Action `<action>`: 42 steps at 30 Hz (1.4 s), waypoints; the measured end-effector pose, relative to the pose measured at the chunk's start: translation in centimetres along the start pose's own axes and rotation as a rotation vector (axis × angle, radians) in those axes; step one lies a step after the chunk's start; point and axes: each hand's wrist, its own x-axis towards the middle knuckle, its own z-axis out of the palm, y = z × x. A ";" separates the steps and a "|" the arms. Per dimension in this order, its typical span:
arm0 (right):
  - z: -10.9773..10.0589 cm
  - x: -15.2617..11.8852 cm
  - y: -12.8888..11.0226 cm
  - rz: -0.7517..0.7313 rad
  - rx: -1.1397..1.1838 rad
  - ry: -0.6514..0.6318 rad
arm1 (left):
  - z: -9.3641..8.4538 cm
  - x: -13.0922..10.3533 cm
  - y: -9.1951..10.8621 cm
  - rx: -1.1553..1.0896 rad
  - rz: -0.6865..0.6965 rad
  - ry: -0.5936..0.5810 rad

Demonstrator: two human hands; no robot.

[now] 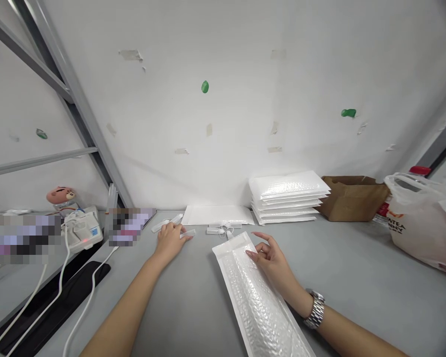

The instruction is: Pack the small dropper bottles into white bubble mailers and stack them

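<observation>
My right hand (269,255) grips a long white bubble mailer (258,292) by its upper right edge, thumb on top and index finger raised. The mailer slants from the middle of the table to the bottom edge of the view. My left hand (170,243) is down on the table, thumb and fingertips closed around a small translucent white strip (189,233). Beside it lies another white strip-like piece (166,223), partly hidden by the fingers. Small white pieces with looped cords (223,230) lie just beyond the mailer's top end.
A flat white mailer (215,214) lies against the wall. To its right rise stacked bubble mailers (290,193), a brown paper box (355,201) and a plastic bag (419,223). At left are a white power strip (83,230), cables and a black flat object (55,302).
</observation>
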 end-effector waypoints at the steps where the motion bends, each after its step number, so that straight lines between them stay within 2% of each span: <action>1: 0.0 0.0 0.0 -0.002 -0.004 0.002 | 0.0 0.1 -0.1 -0.022 -0.006 0.004; 5: 0.0 0.0 -0.1 0.001 -0.019 -0.010 | -0.1 0.3 0.0 -0.124 -0.039 0.014; 9: 0.0 0.0 -0.1 0.007 -0.013 -0.019 | -0.9 0.1 1.0 -0.323 -0.019 -0.034; 11: 0.1 -0.1 -0.1 0.007 -0.012 -0.027 | -1.3 -0.5 1.9 -0.489 0.020 -0.080; 13: 0.2 -0.2 0.0 0.011 -0.022 -0.042 | -1.7 -1.4 3.1 -0.793 0.075 -0.161; 15: 0.3 -0.4 0.0 0.022 -0.036 -0.069 | -1.8 -2.4 4.3 -0.922 0.125 -0.257; 18: 0.6 -0.7 -0.1 0.033 -0.046 -0.130 | -1.8 -3.8 5.8 -0.874 0.212 -0.337; 22: 0.7 -1.0 -0.2 0.031 -0.035 -0.197 | -1.7 -4.8 6.6 -0.757 0.291 -0.445; 26: 0.5 -1.0 0.0 0.030 -0.032 -0.244 | -2.0 -5.0 6.8 -0.760 0.286 -0.477; 33: 0.6 -1.0 0.5 0.019 -0.029 -0.281 | -2.4 -5.3 7.1 -0.809 0.293 -0.603; 37: 0.7 -1.2 0.1 0.011 -0.007 -0.277 | -2.0 -5.5 7.5 -0.960 0.292 -0.642; 42: 0.8 -1.0 -0.7 0.004 0.037 -0.205 | -1.7 -6.2 8.3 -1.280 0.250 -0.526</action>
